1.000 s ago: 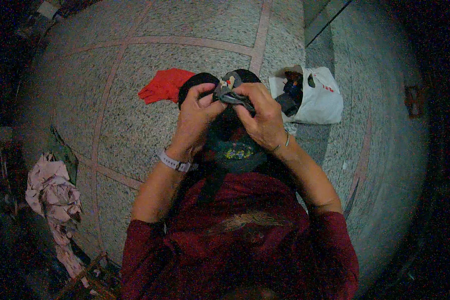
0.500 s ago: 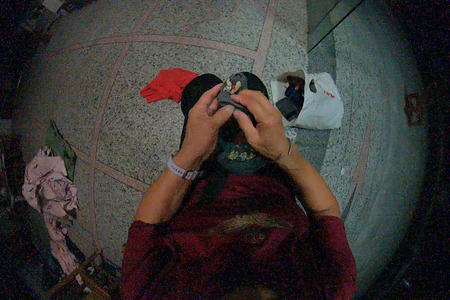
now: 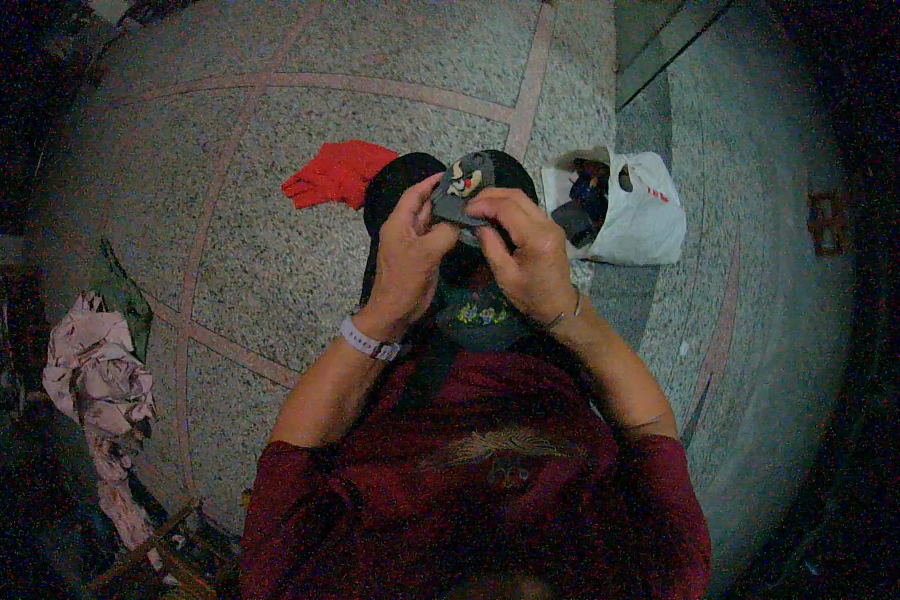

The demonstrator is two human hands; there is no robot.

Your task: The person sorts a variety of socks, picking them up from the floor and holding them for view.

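Both hands pinch a small grey patch (image 3: 460, 195): left hand (image 3: 408, 255), right hand (image 3: 530, 255), over black garment (image 3: 470, 300). Handling looks midway; nothing set down yet.

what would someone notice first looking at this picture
Both hands, left hand and right hand, meet at the centre, pinching a small grey item with a patch on it. Behind them on the speckled floor lie a red cloth and, to the right, a white bag.
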